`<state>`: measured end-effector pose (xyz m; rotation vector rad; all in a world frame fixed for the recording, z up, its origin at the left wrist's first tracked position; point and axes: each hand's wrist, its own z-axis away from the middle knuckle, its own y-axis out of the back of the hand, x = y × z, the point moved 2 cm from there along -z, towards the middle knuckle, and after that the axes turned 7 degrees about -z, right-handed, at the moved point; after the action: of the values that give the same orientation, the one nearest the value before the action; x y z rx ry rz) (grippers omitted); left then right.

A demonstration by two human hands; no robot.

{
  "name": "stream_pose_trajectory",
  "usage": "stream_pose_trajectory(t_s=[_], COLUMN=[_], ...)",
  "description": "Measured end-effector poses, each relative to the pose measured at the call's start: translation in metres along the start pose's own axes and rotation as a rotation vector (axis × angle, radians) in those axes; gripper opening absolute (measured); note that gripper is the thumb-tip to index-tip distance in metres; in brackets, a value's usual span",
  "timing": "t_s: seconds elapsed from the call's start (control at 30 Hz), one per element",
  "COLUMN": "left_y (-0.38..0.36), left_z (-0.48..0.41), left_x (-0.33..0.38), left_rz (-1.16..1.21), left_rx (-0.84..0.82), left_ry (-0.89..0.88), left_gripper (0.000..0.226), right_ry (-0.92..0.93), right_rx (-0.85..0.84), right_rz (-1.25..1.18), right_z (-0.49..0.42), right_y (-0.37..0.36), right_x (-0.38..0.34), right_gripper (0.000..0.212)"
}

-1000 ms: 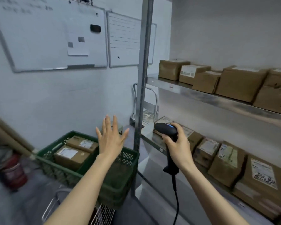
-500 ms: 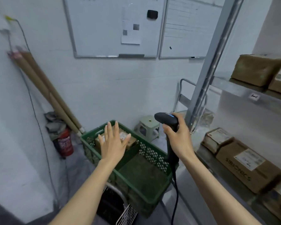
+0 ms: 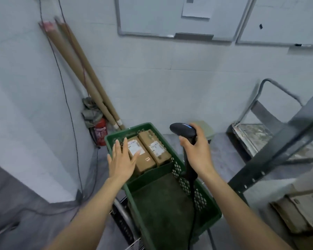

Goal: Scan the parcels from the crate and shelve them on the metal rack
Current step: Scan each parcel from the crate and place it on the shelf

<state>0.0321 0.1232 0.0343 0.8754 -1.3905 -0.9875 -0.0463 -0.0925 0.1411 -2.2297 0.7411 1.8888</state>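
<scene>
From the head camera, two brown cardboard parcels [image 3: 144, 156] lie side by side with their white labels up at the far end of the green plastic lattice crate [image 3: 204, 202], probably so that a reader can catch them. They sit just ahead of and partly under the left hand [image 3: 121, 163], whose fingers are straight, spread and hold nothing; I cannot tell whether its thumb touches a parcel. To its right, the right hand [image 3: 197, 153] is wrapped round the grip of the black handheld barcode scanner [image 3: 182, 129], whose head is aimed over the parcels as if for scanning, and the grey metal rack [image 3: 278, 150] stands further right.
</scene>
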Motion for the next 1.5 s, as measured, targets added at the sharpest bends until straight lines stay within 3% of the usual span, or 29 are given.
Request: stream_pose_trajectory(t_s=[0.2,0.63,0.93,1.3,1.5], left_y=[-0.043,-0.159,-0.229,-0.266,-0.271], left_z=[-0.025,-0.084,-0.135,-0.140,-0.142], left_x=[-0.006,-0.011,-0.033,-0.035,-0.033], left_rz=[0.035,0.423,0.615,0.707,0.664], left_rx=[-0.075,-0.235,-0.305,-0.308,-0.332], left_ry=[0.098,0.235,0.550,0.484,0.481], left_gripper=[0.077,0.076,0.074,0.085,0.079], right_ry=[-0.043,-0.221,-0.293,-0.344,-0.381], right_rx=[-0.088,-0.128,-0.128,-0.119,-0.101], right_rz=[-0.017,0.024,-0.028,0.001,-0.016], right_z=[-0.030,-0.054,-0.058,-0.056,-0.055], right_y=[-0.015,-0.048,-0.058,-0.064,-0.069], right_x=[0.045,0.149,0.205,0.236,0.243], right_gripper=[0.040,0.040,0.038,0.039,0.039])
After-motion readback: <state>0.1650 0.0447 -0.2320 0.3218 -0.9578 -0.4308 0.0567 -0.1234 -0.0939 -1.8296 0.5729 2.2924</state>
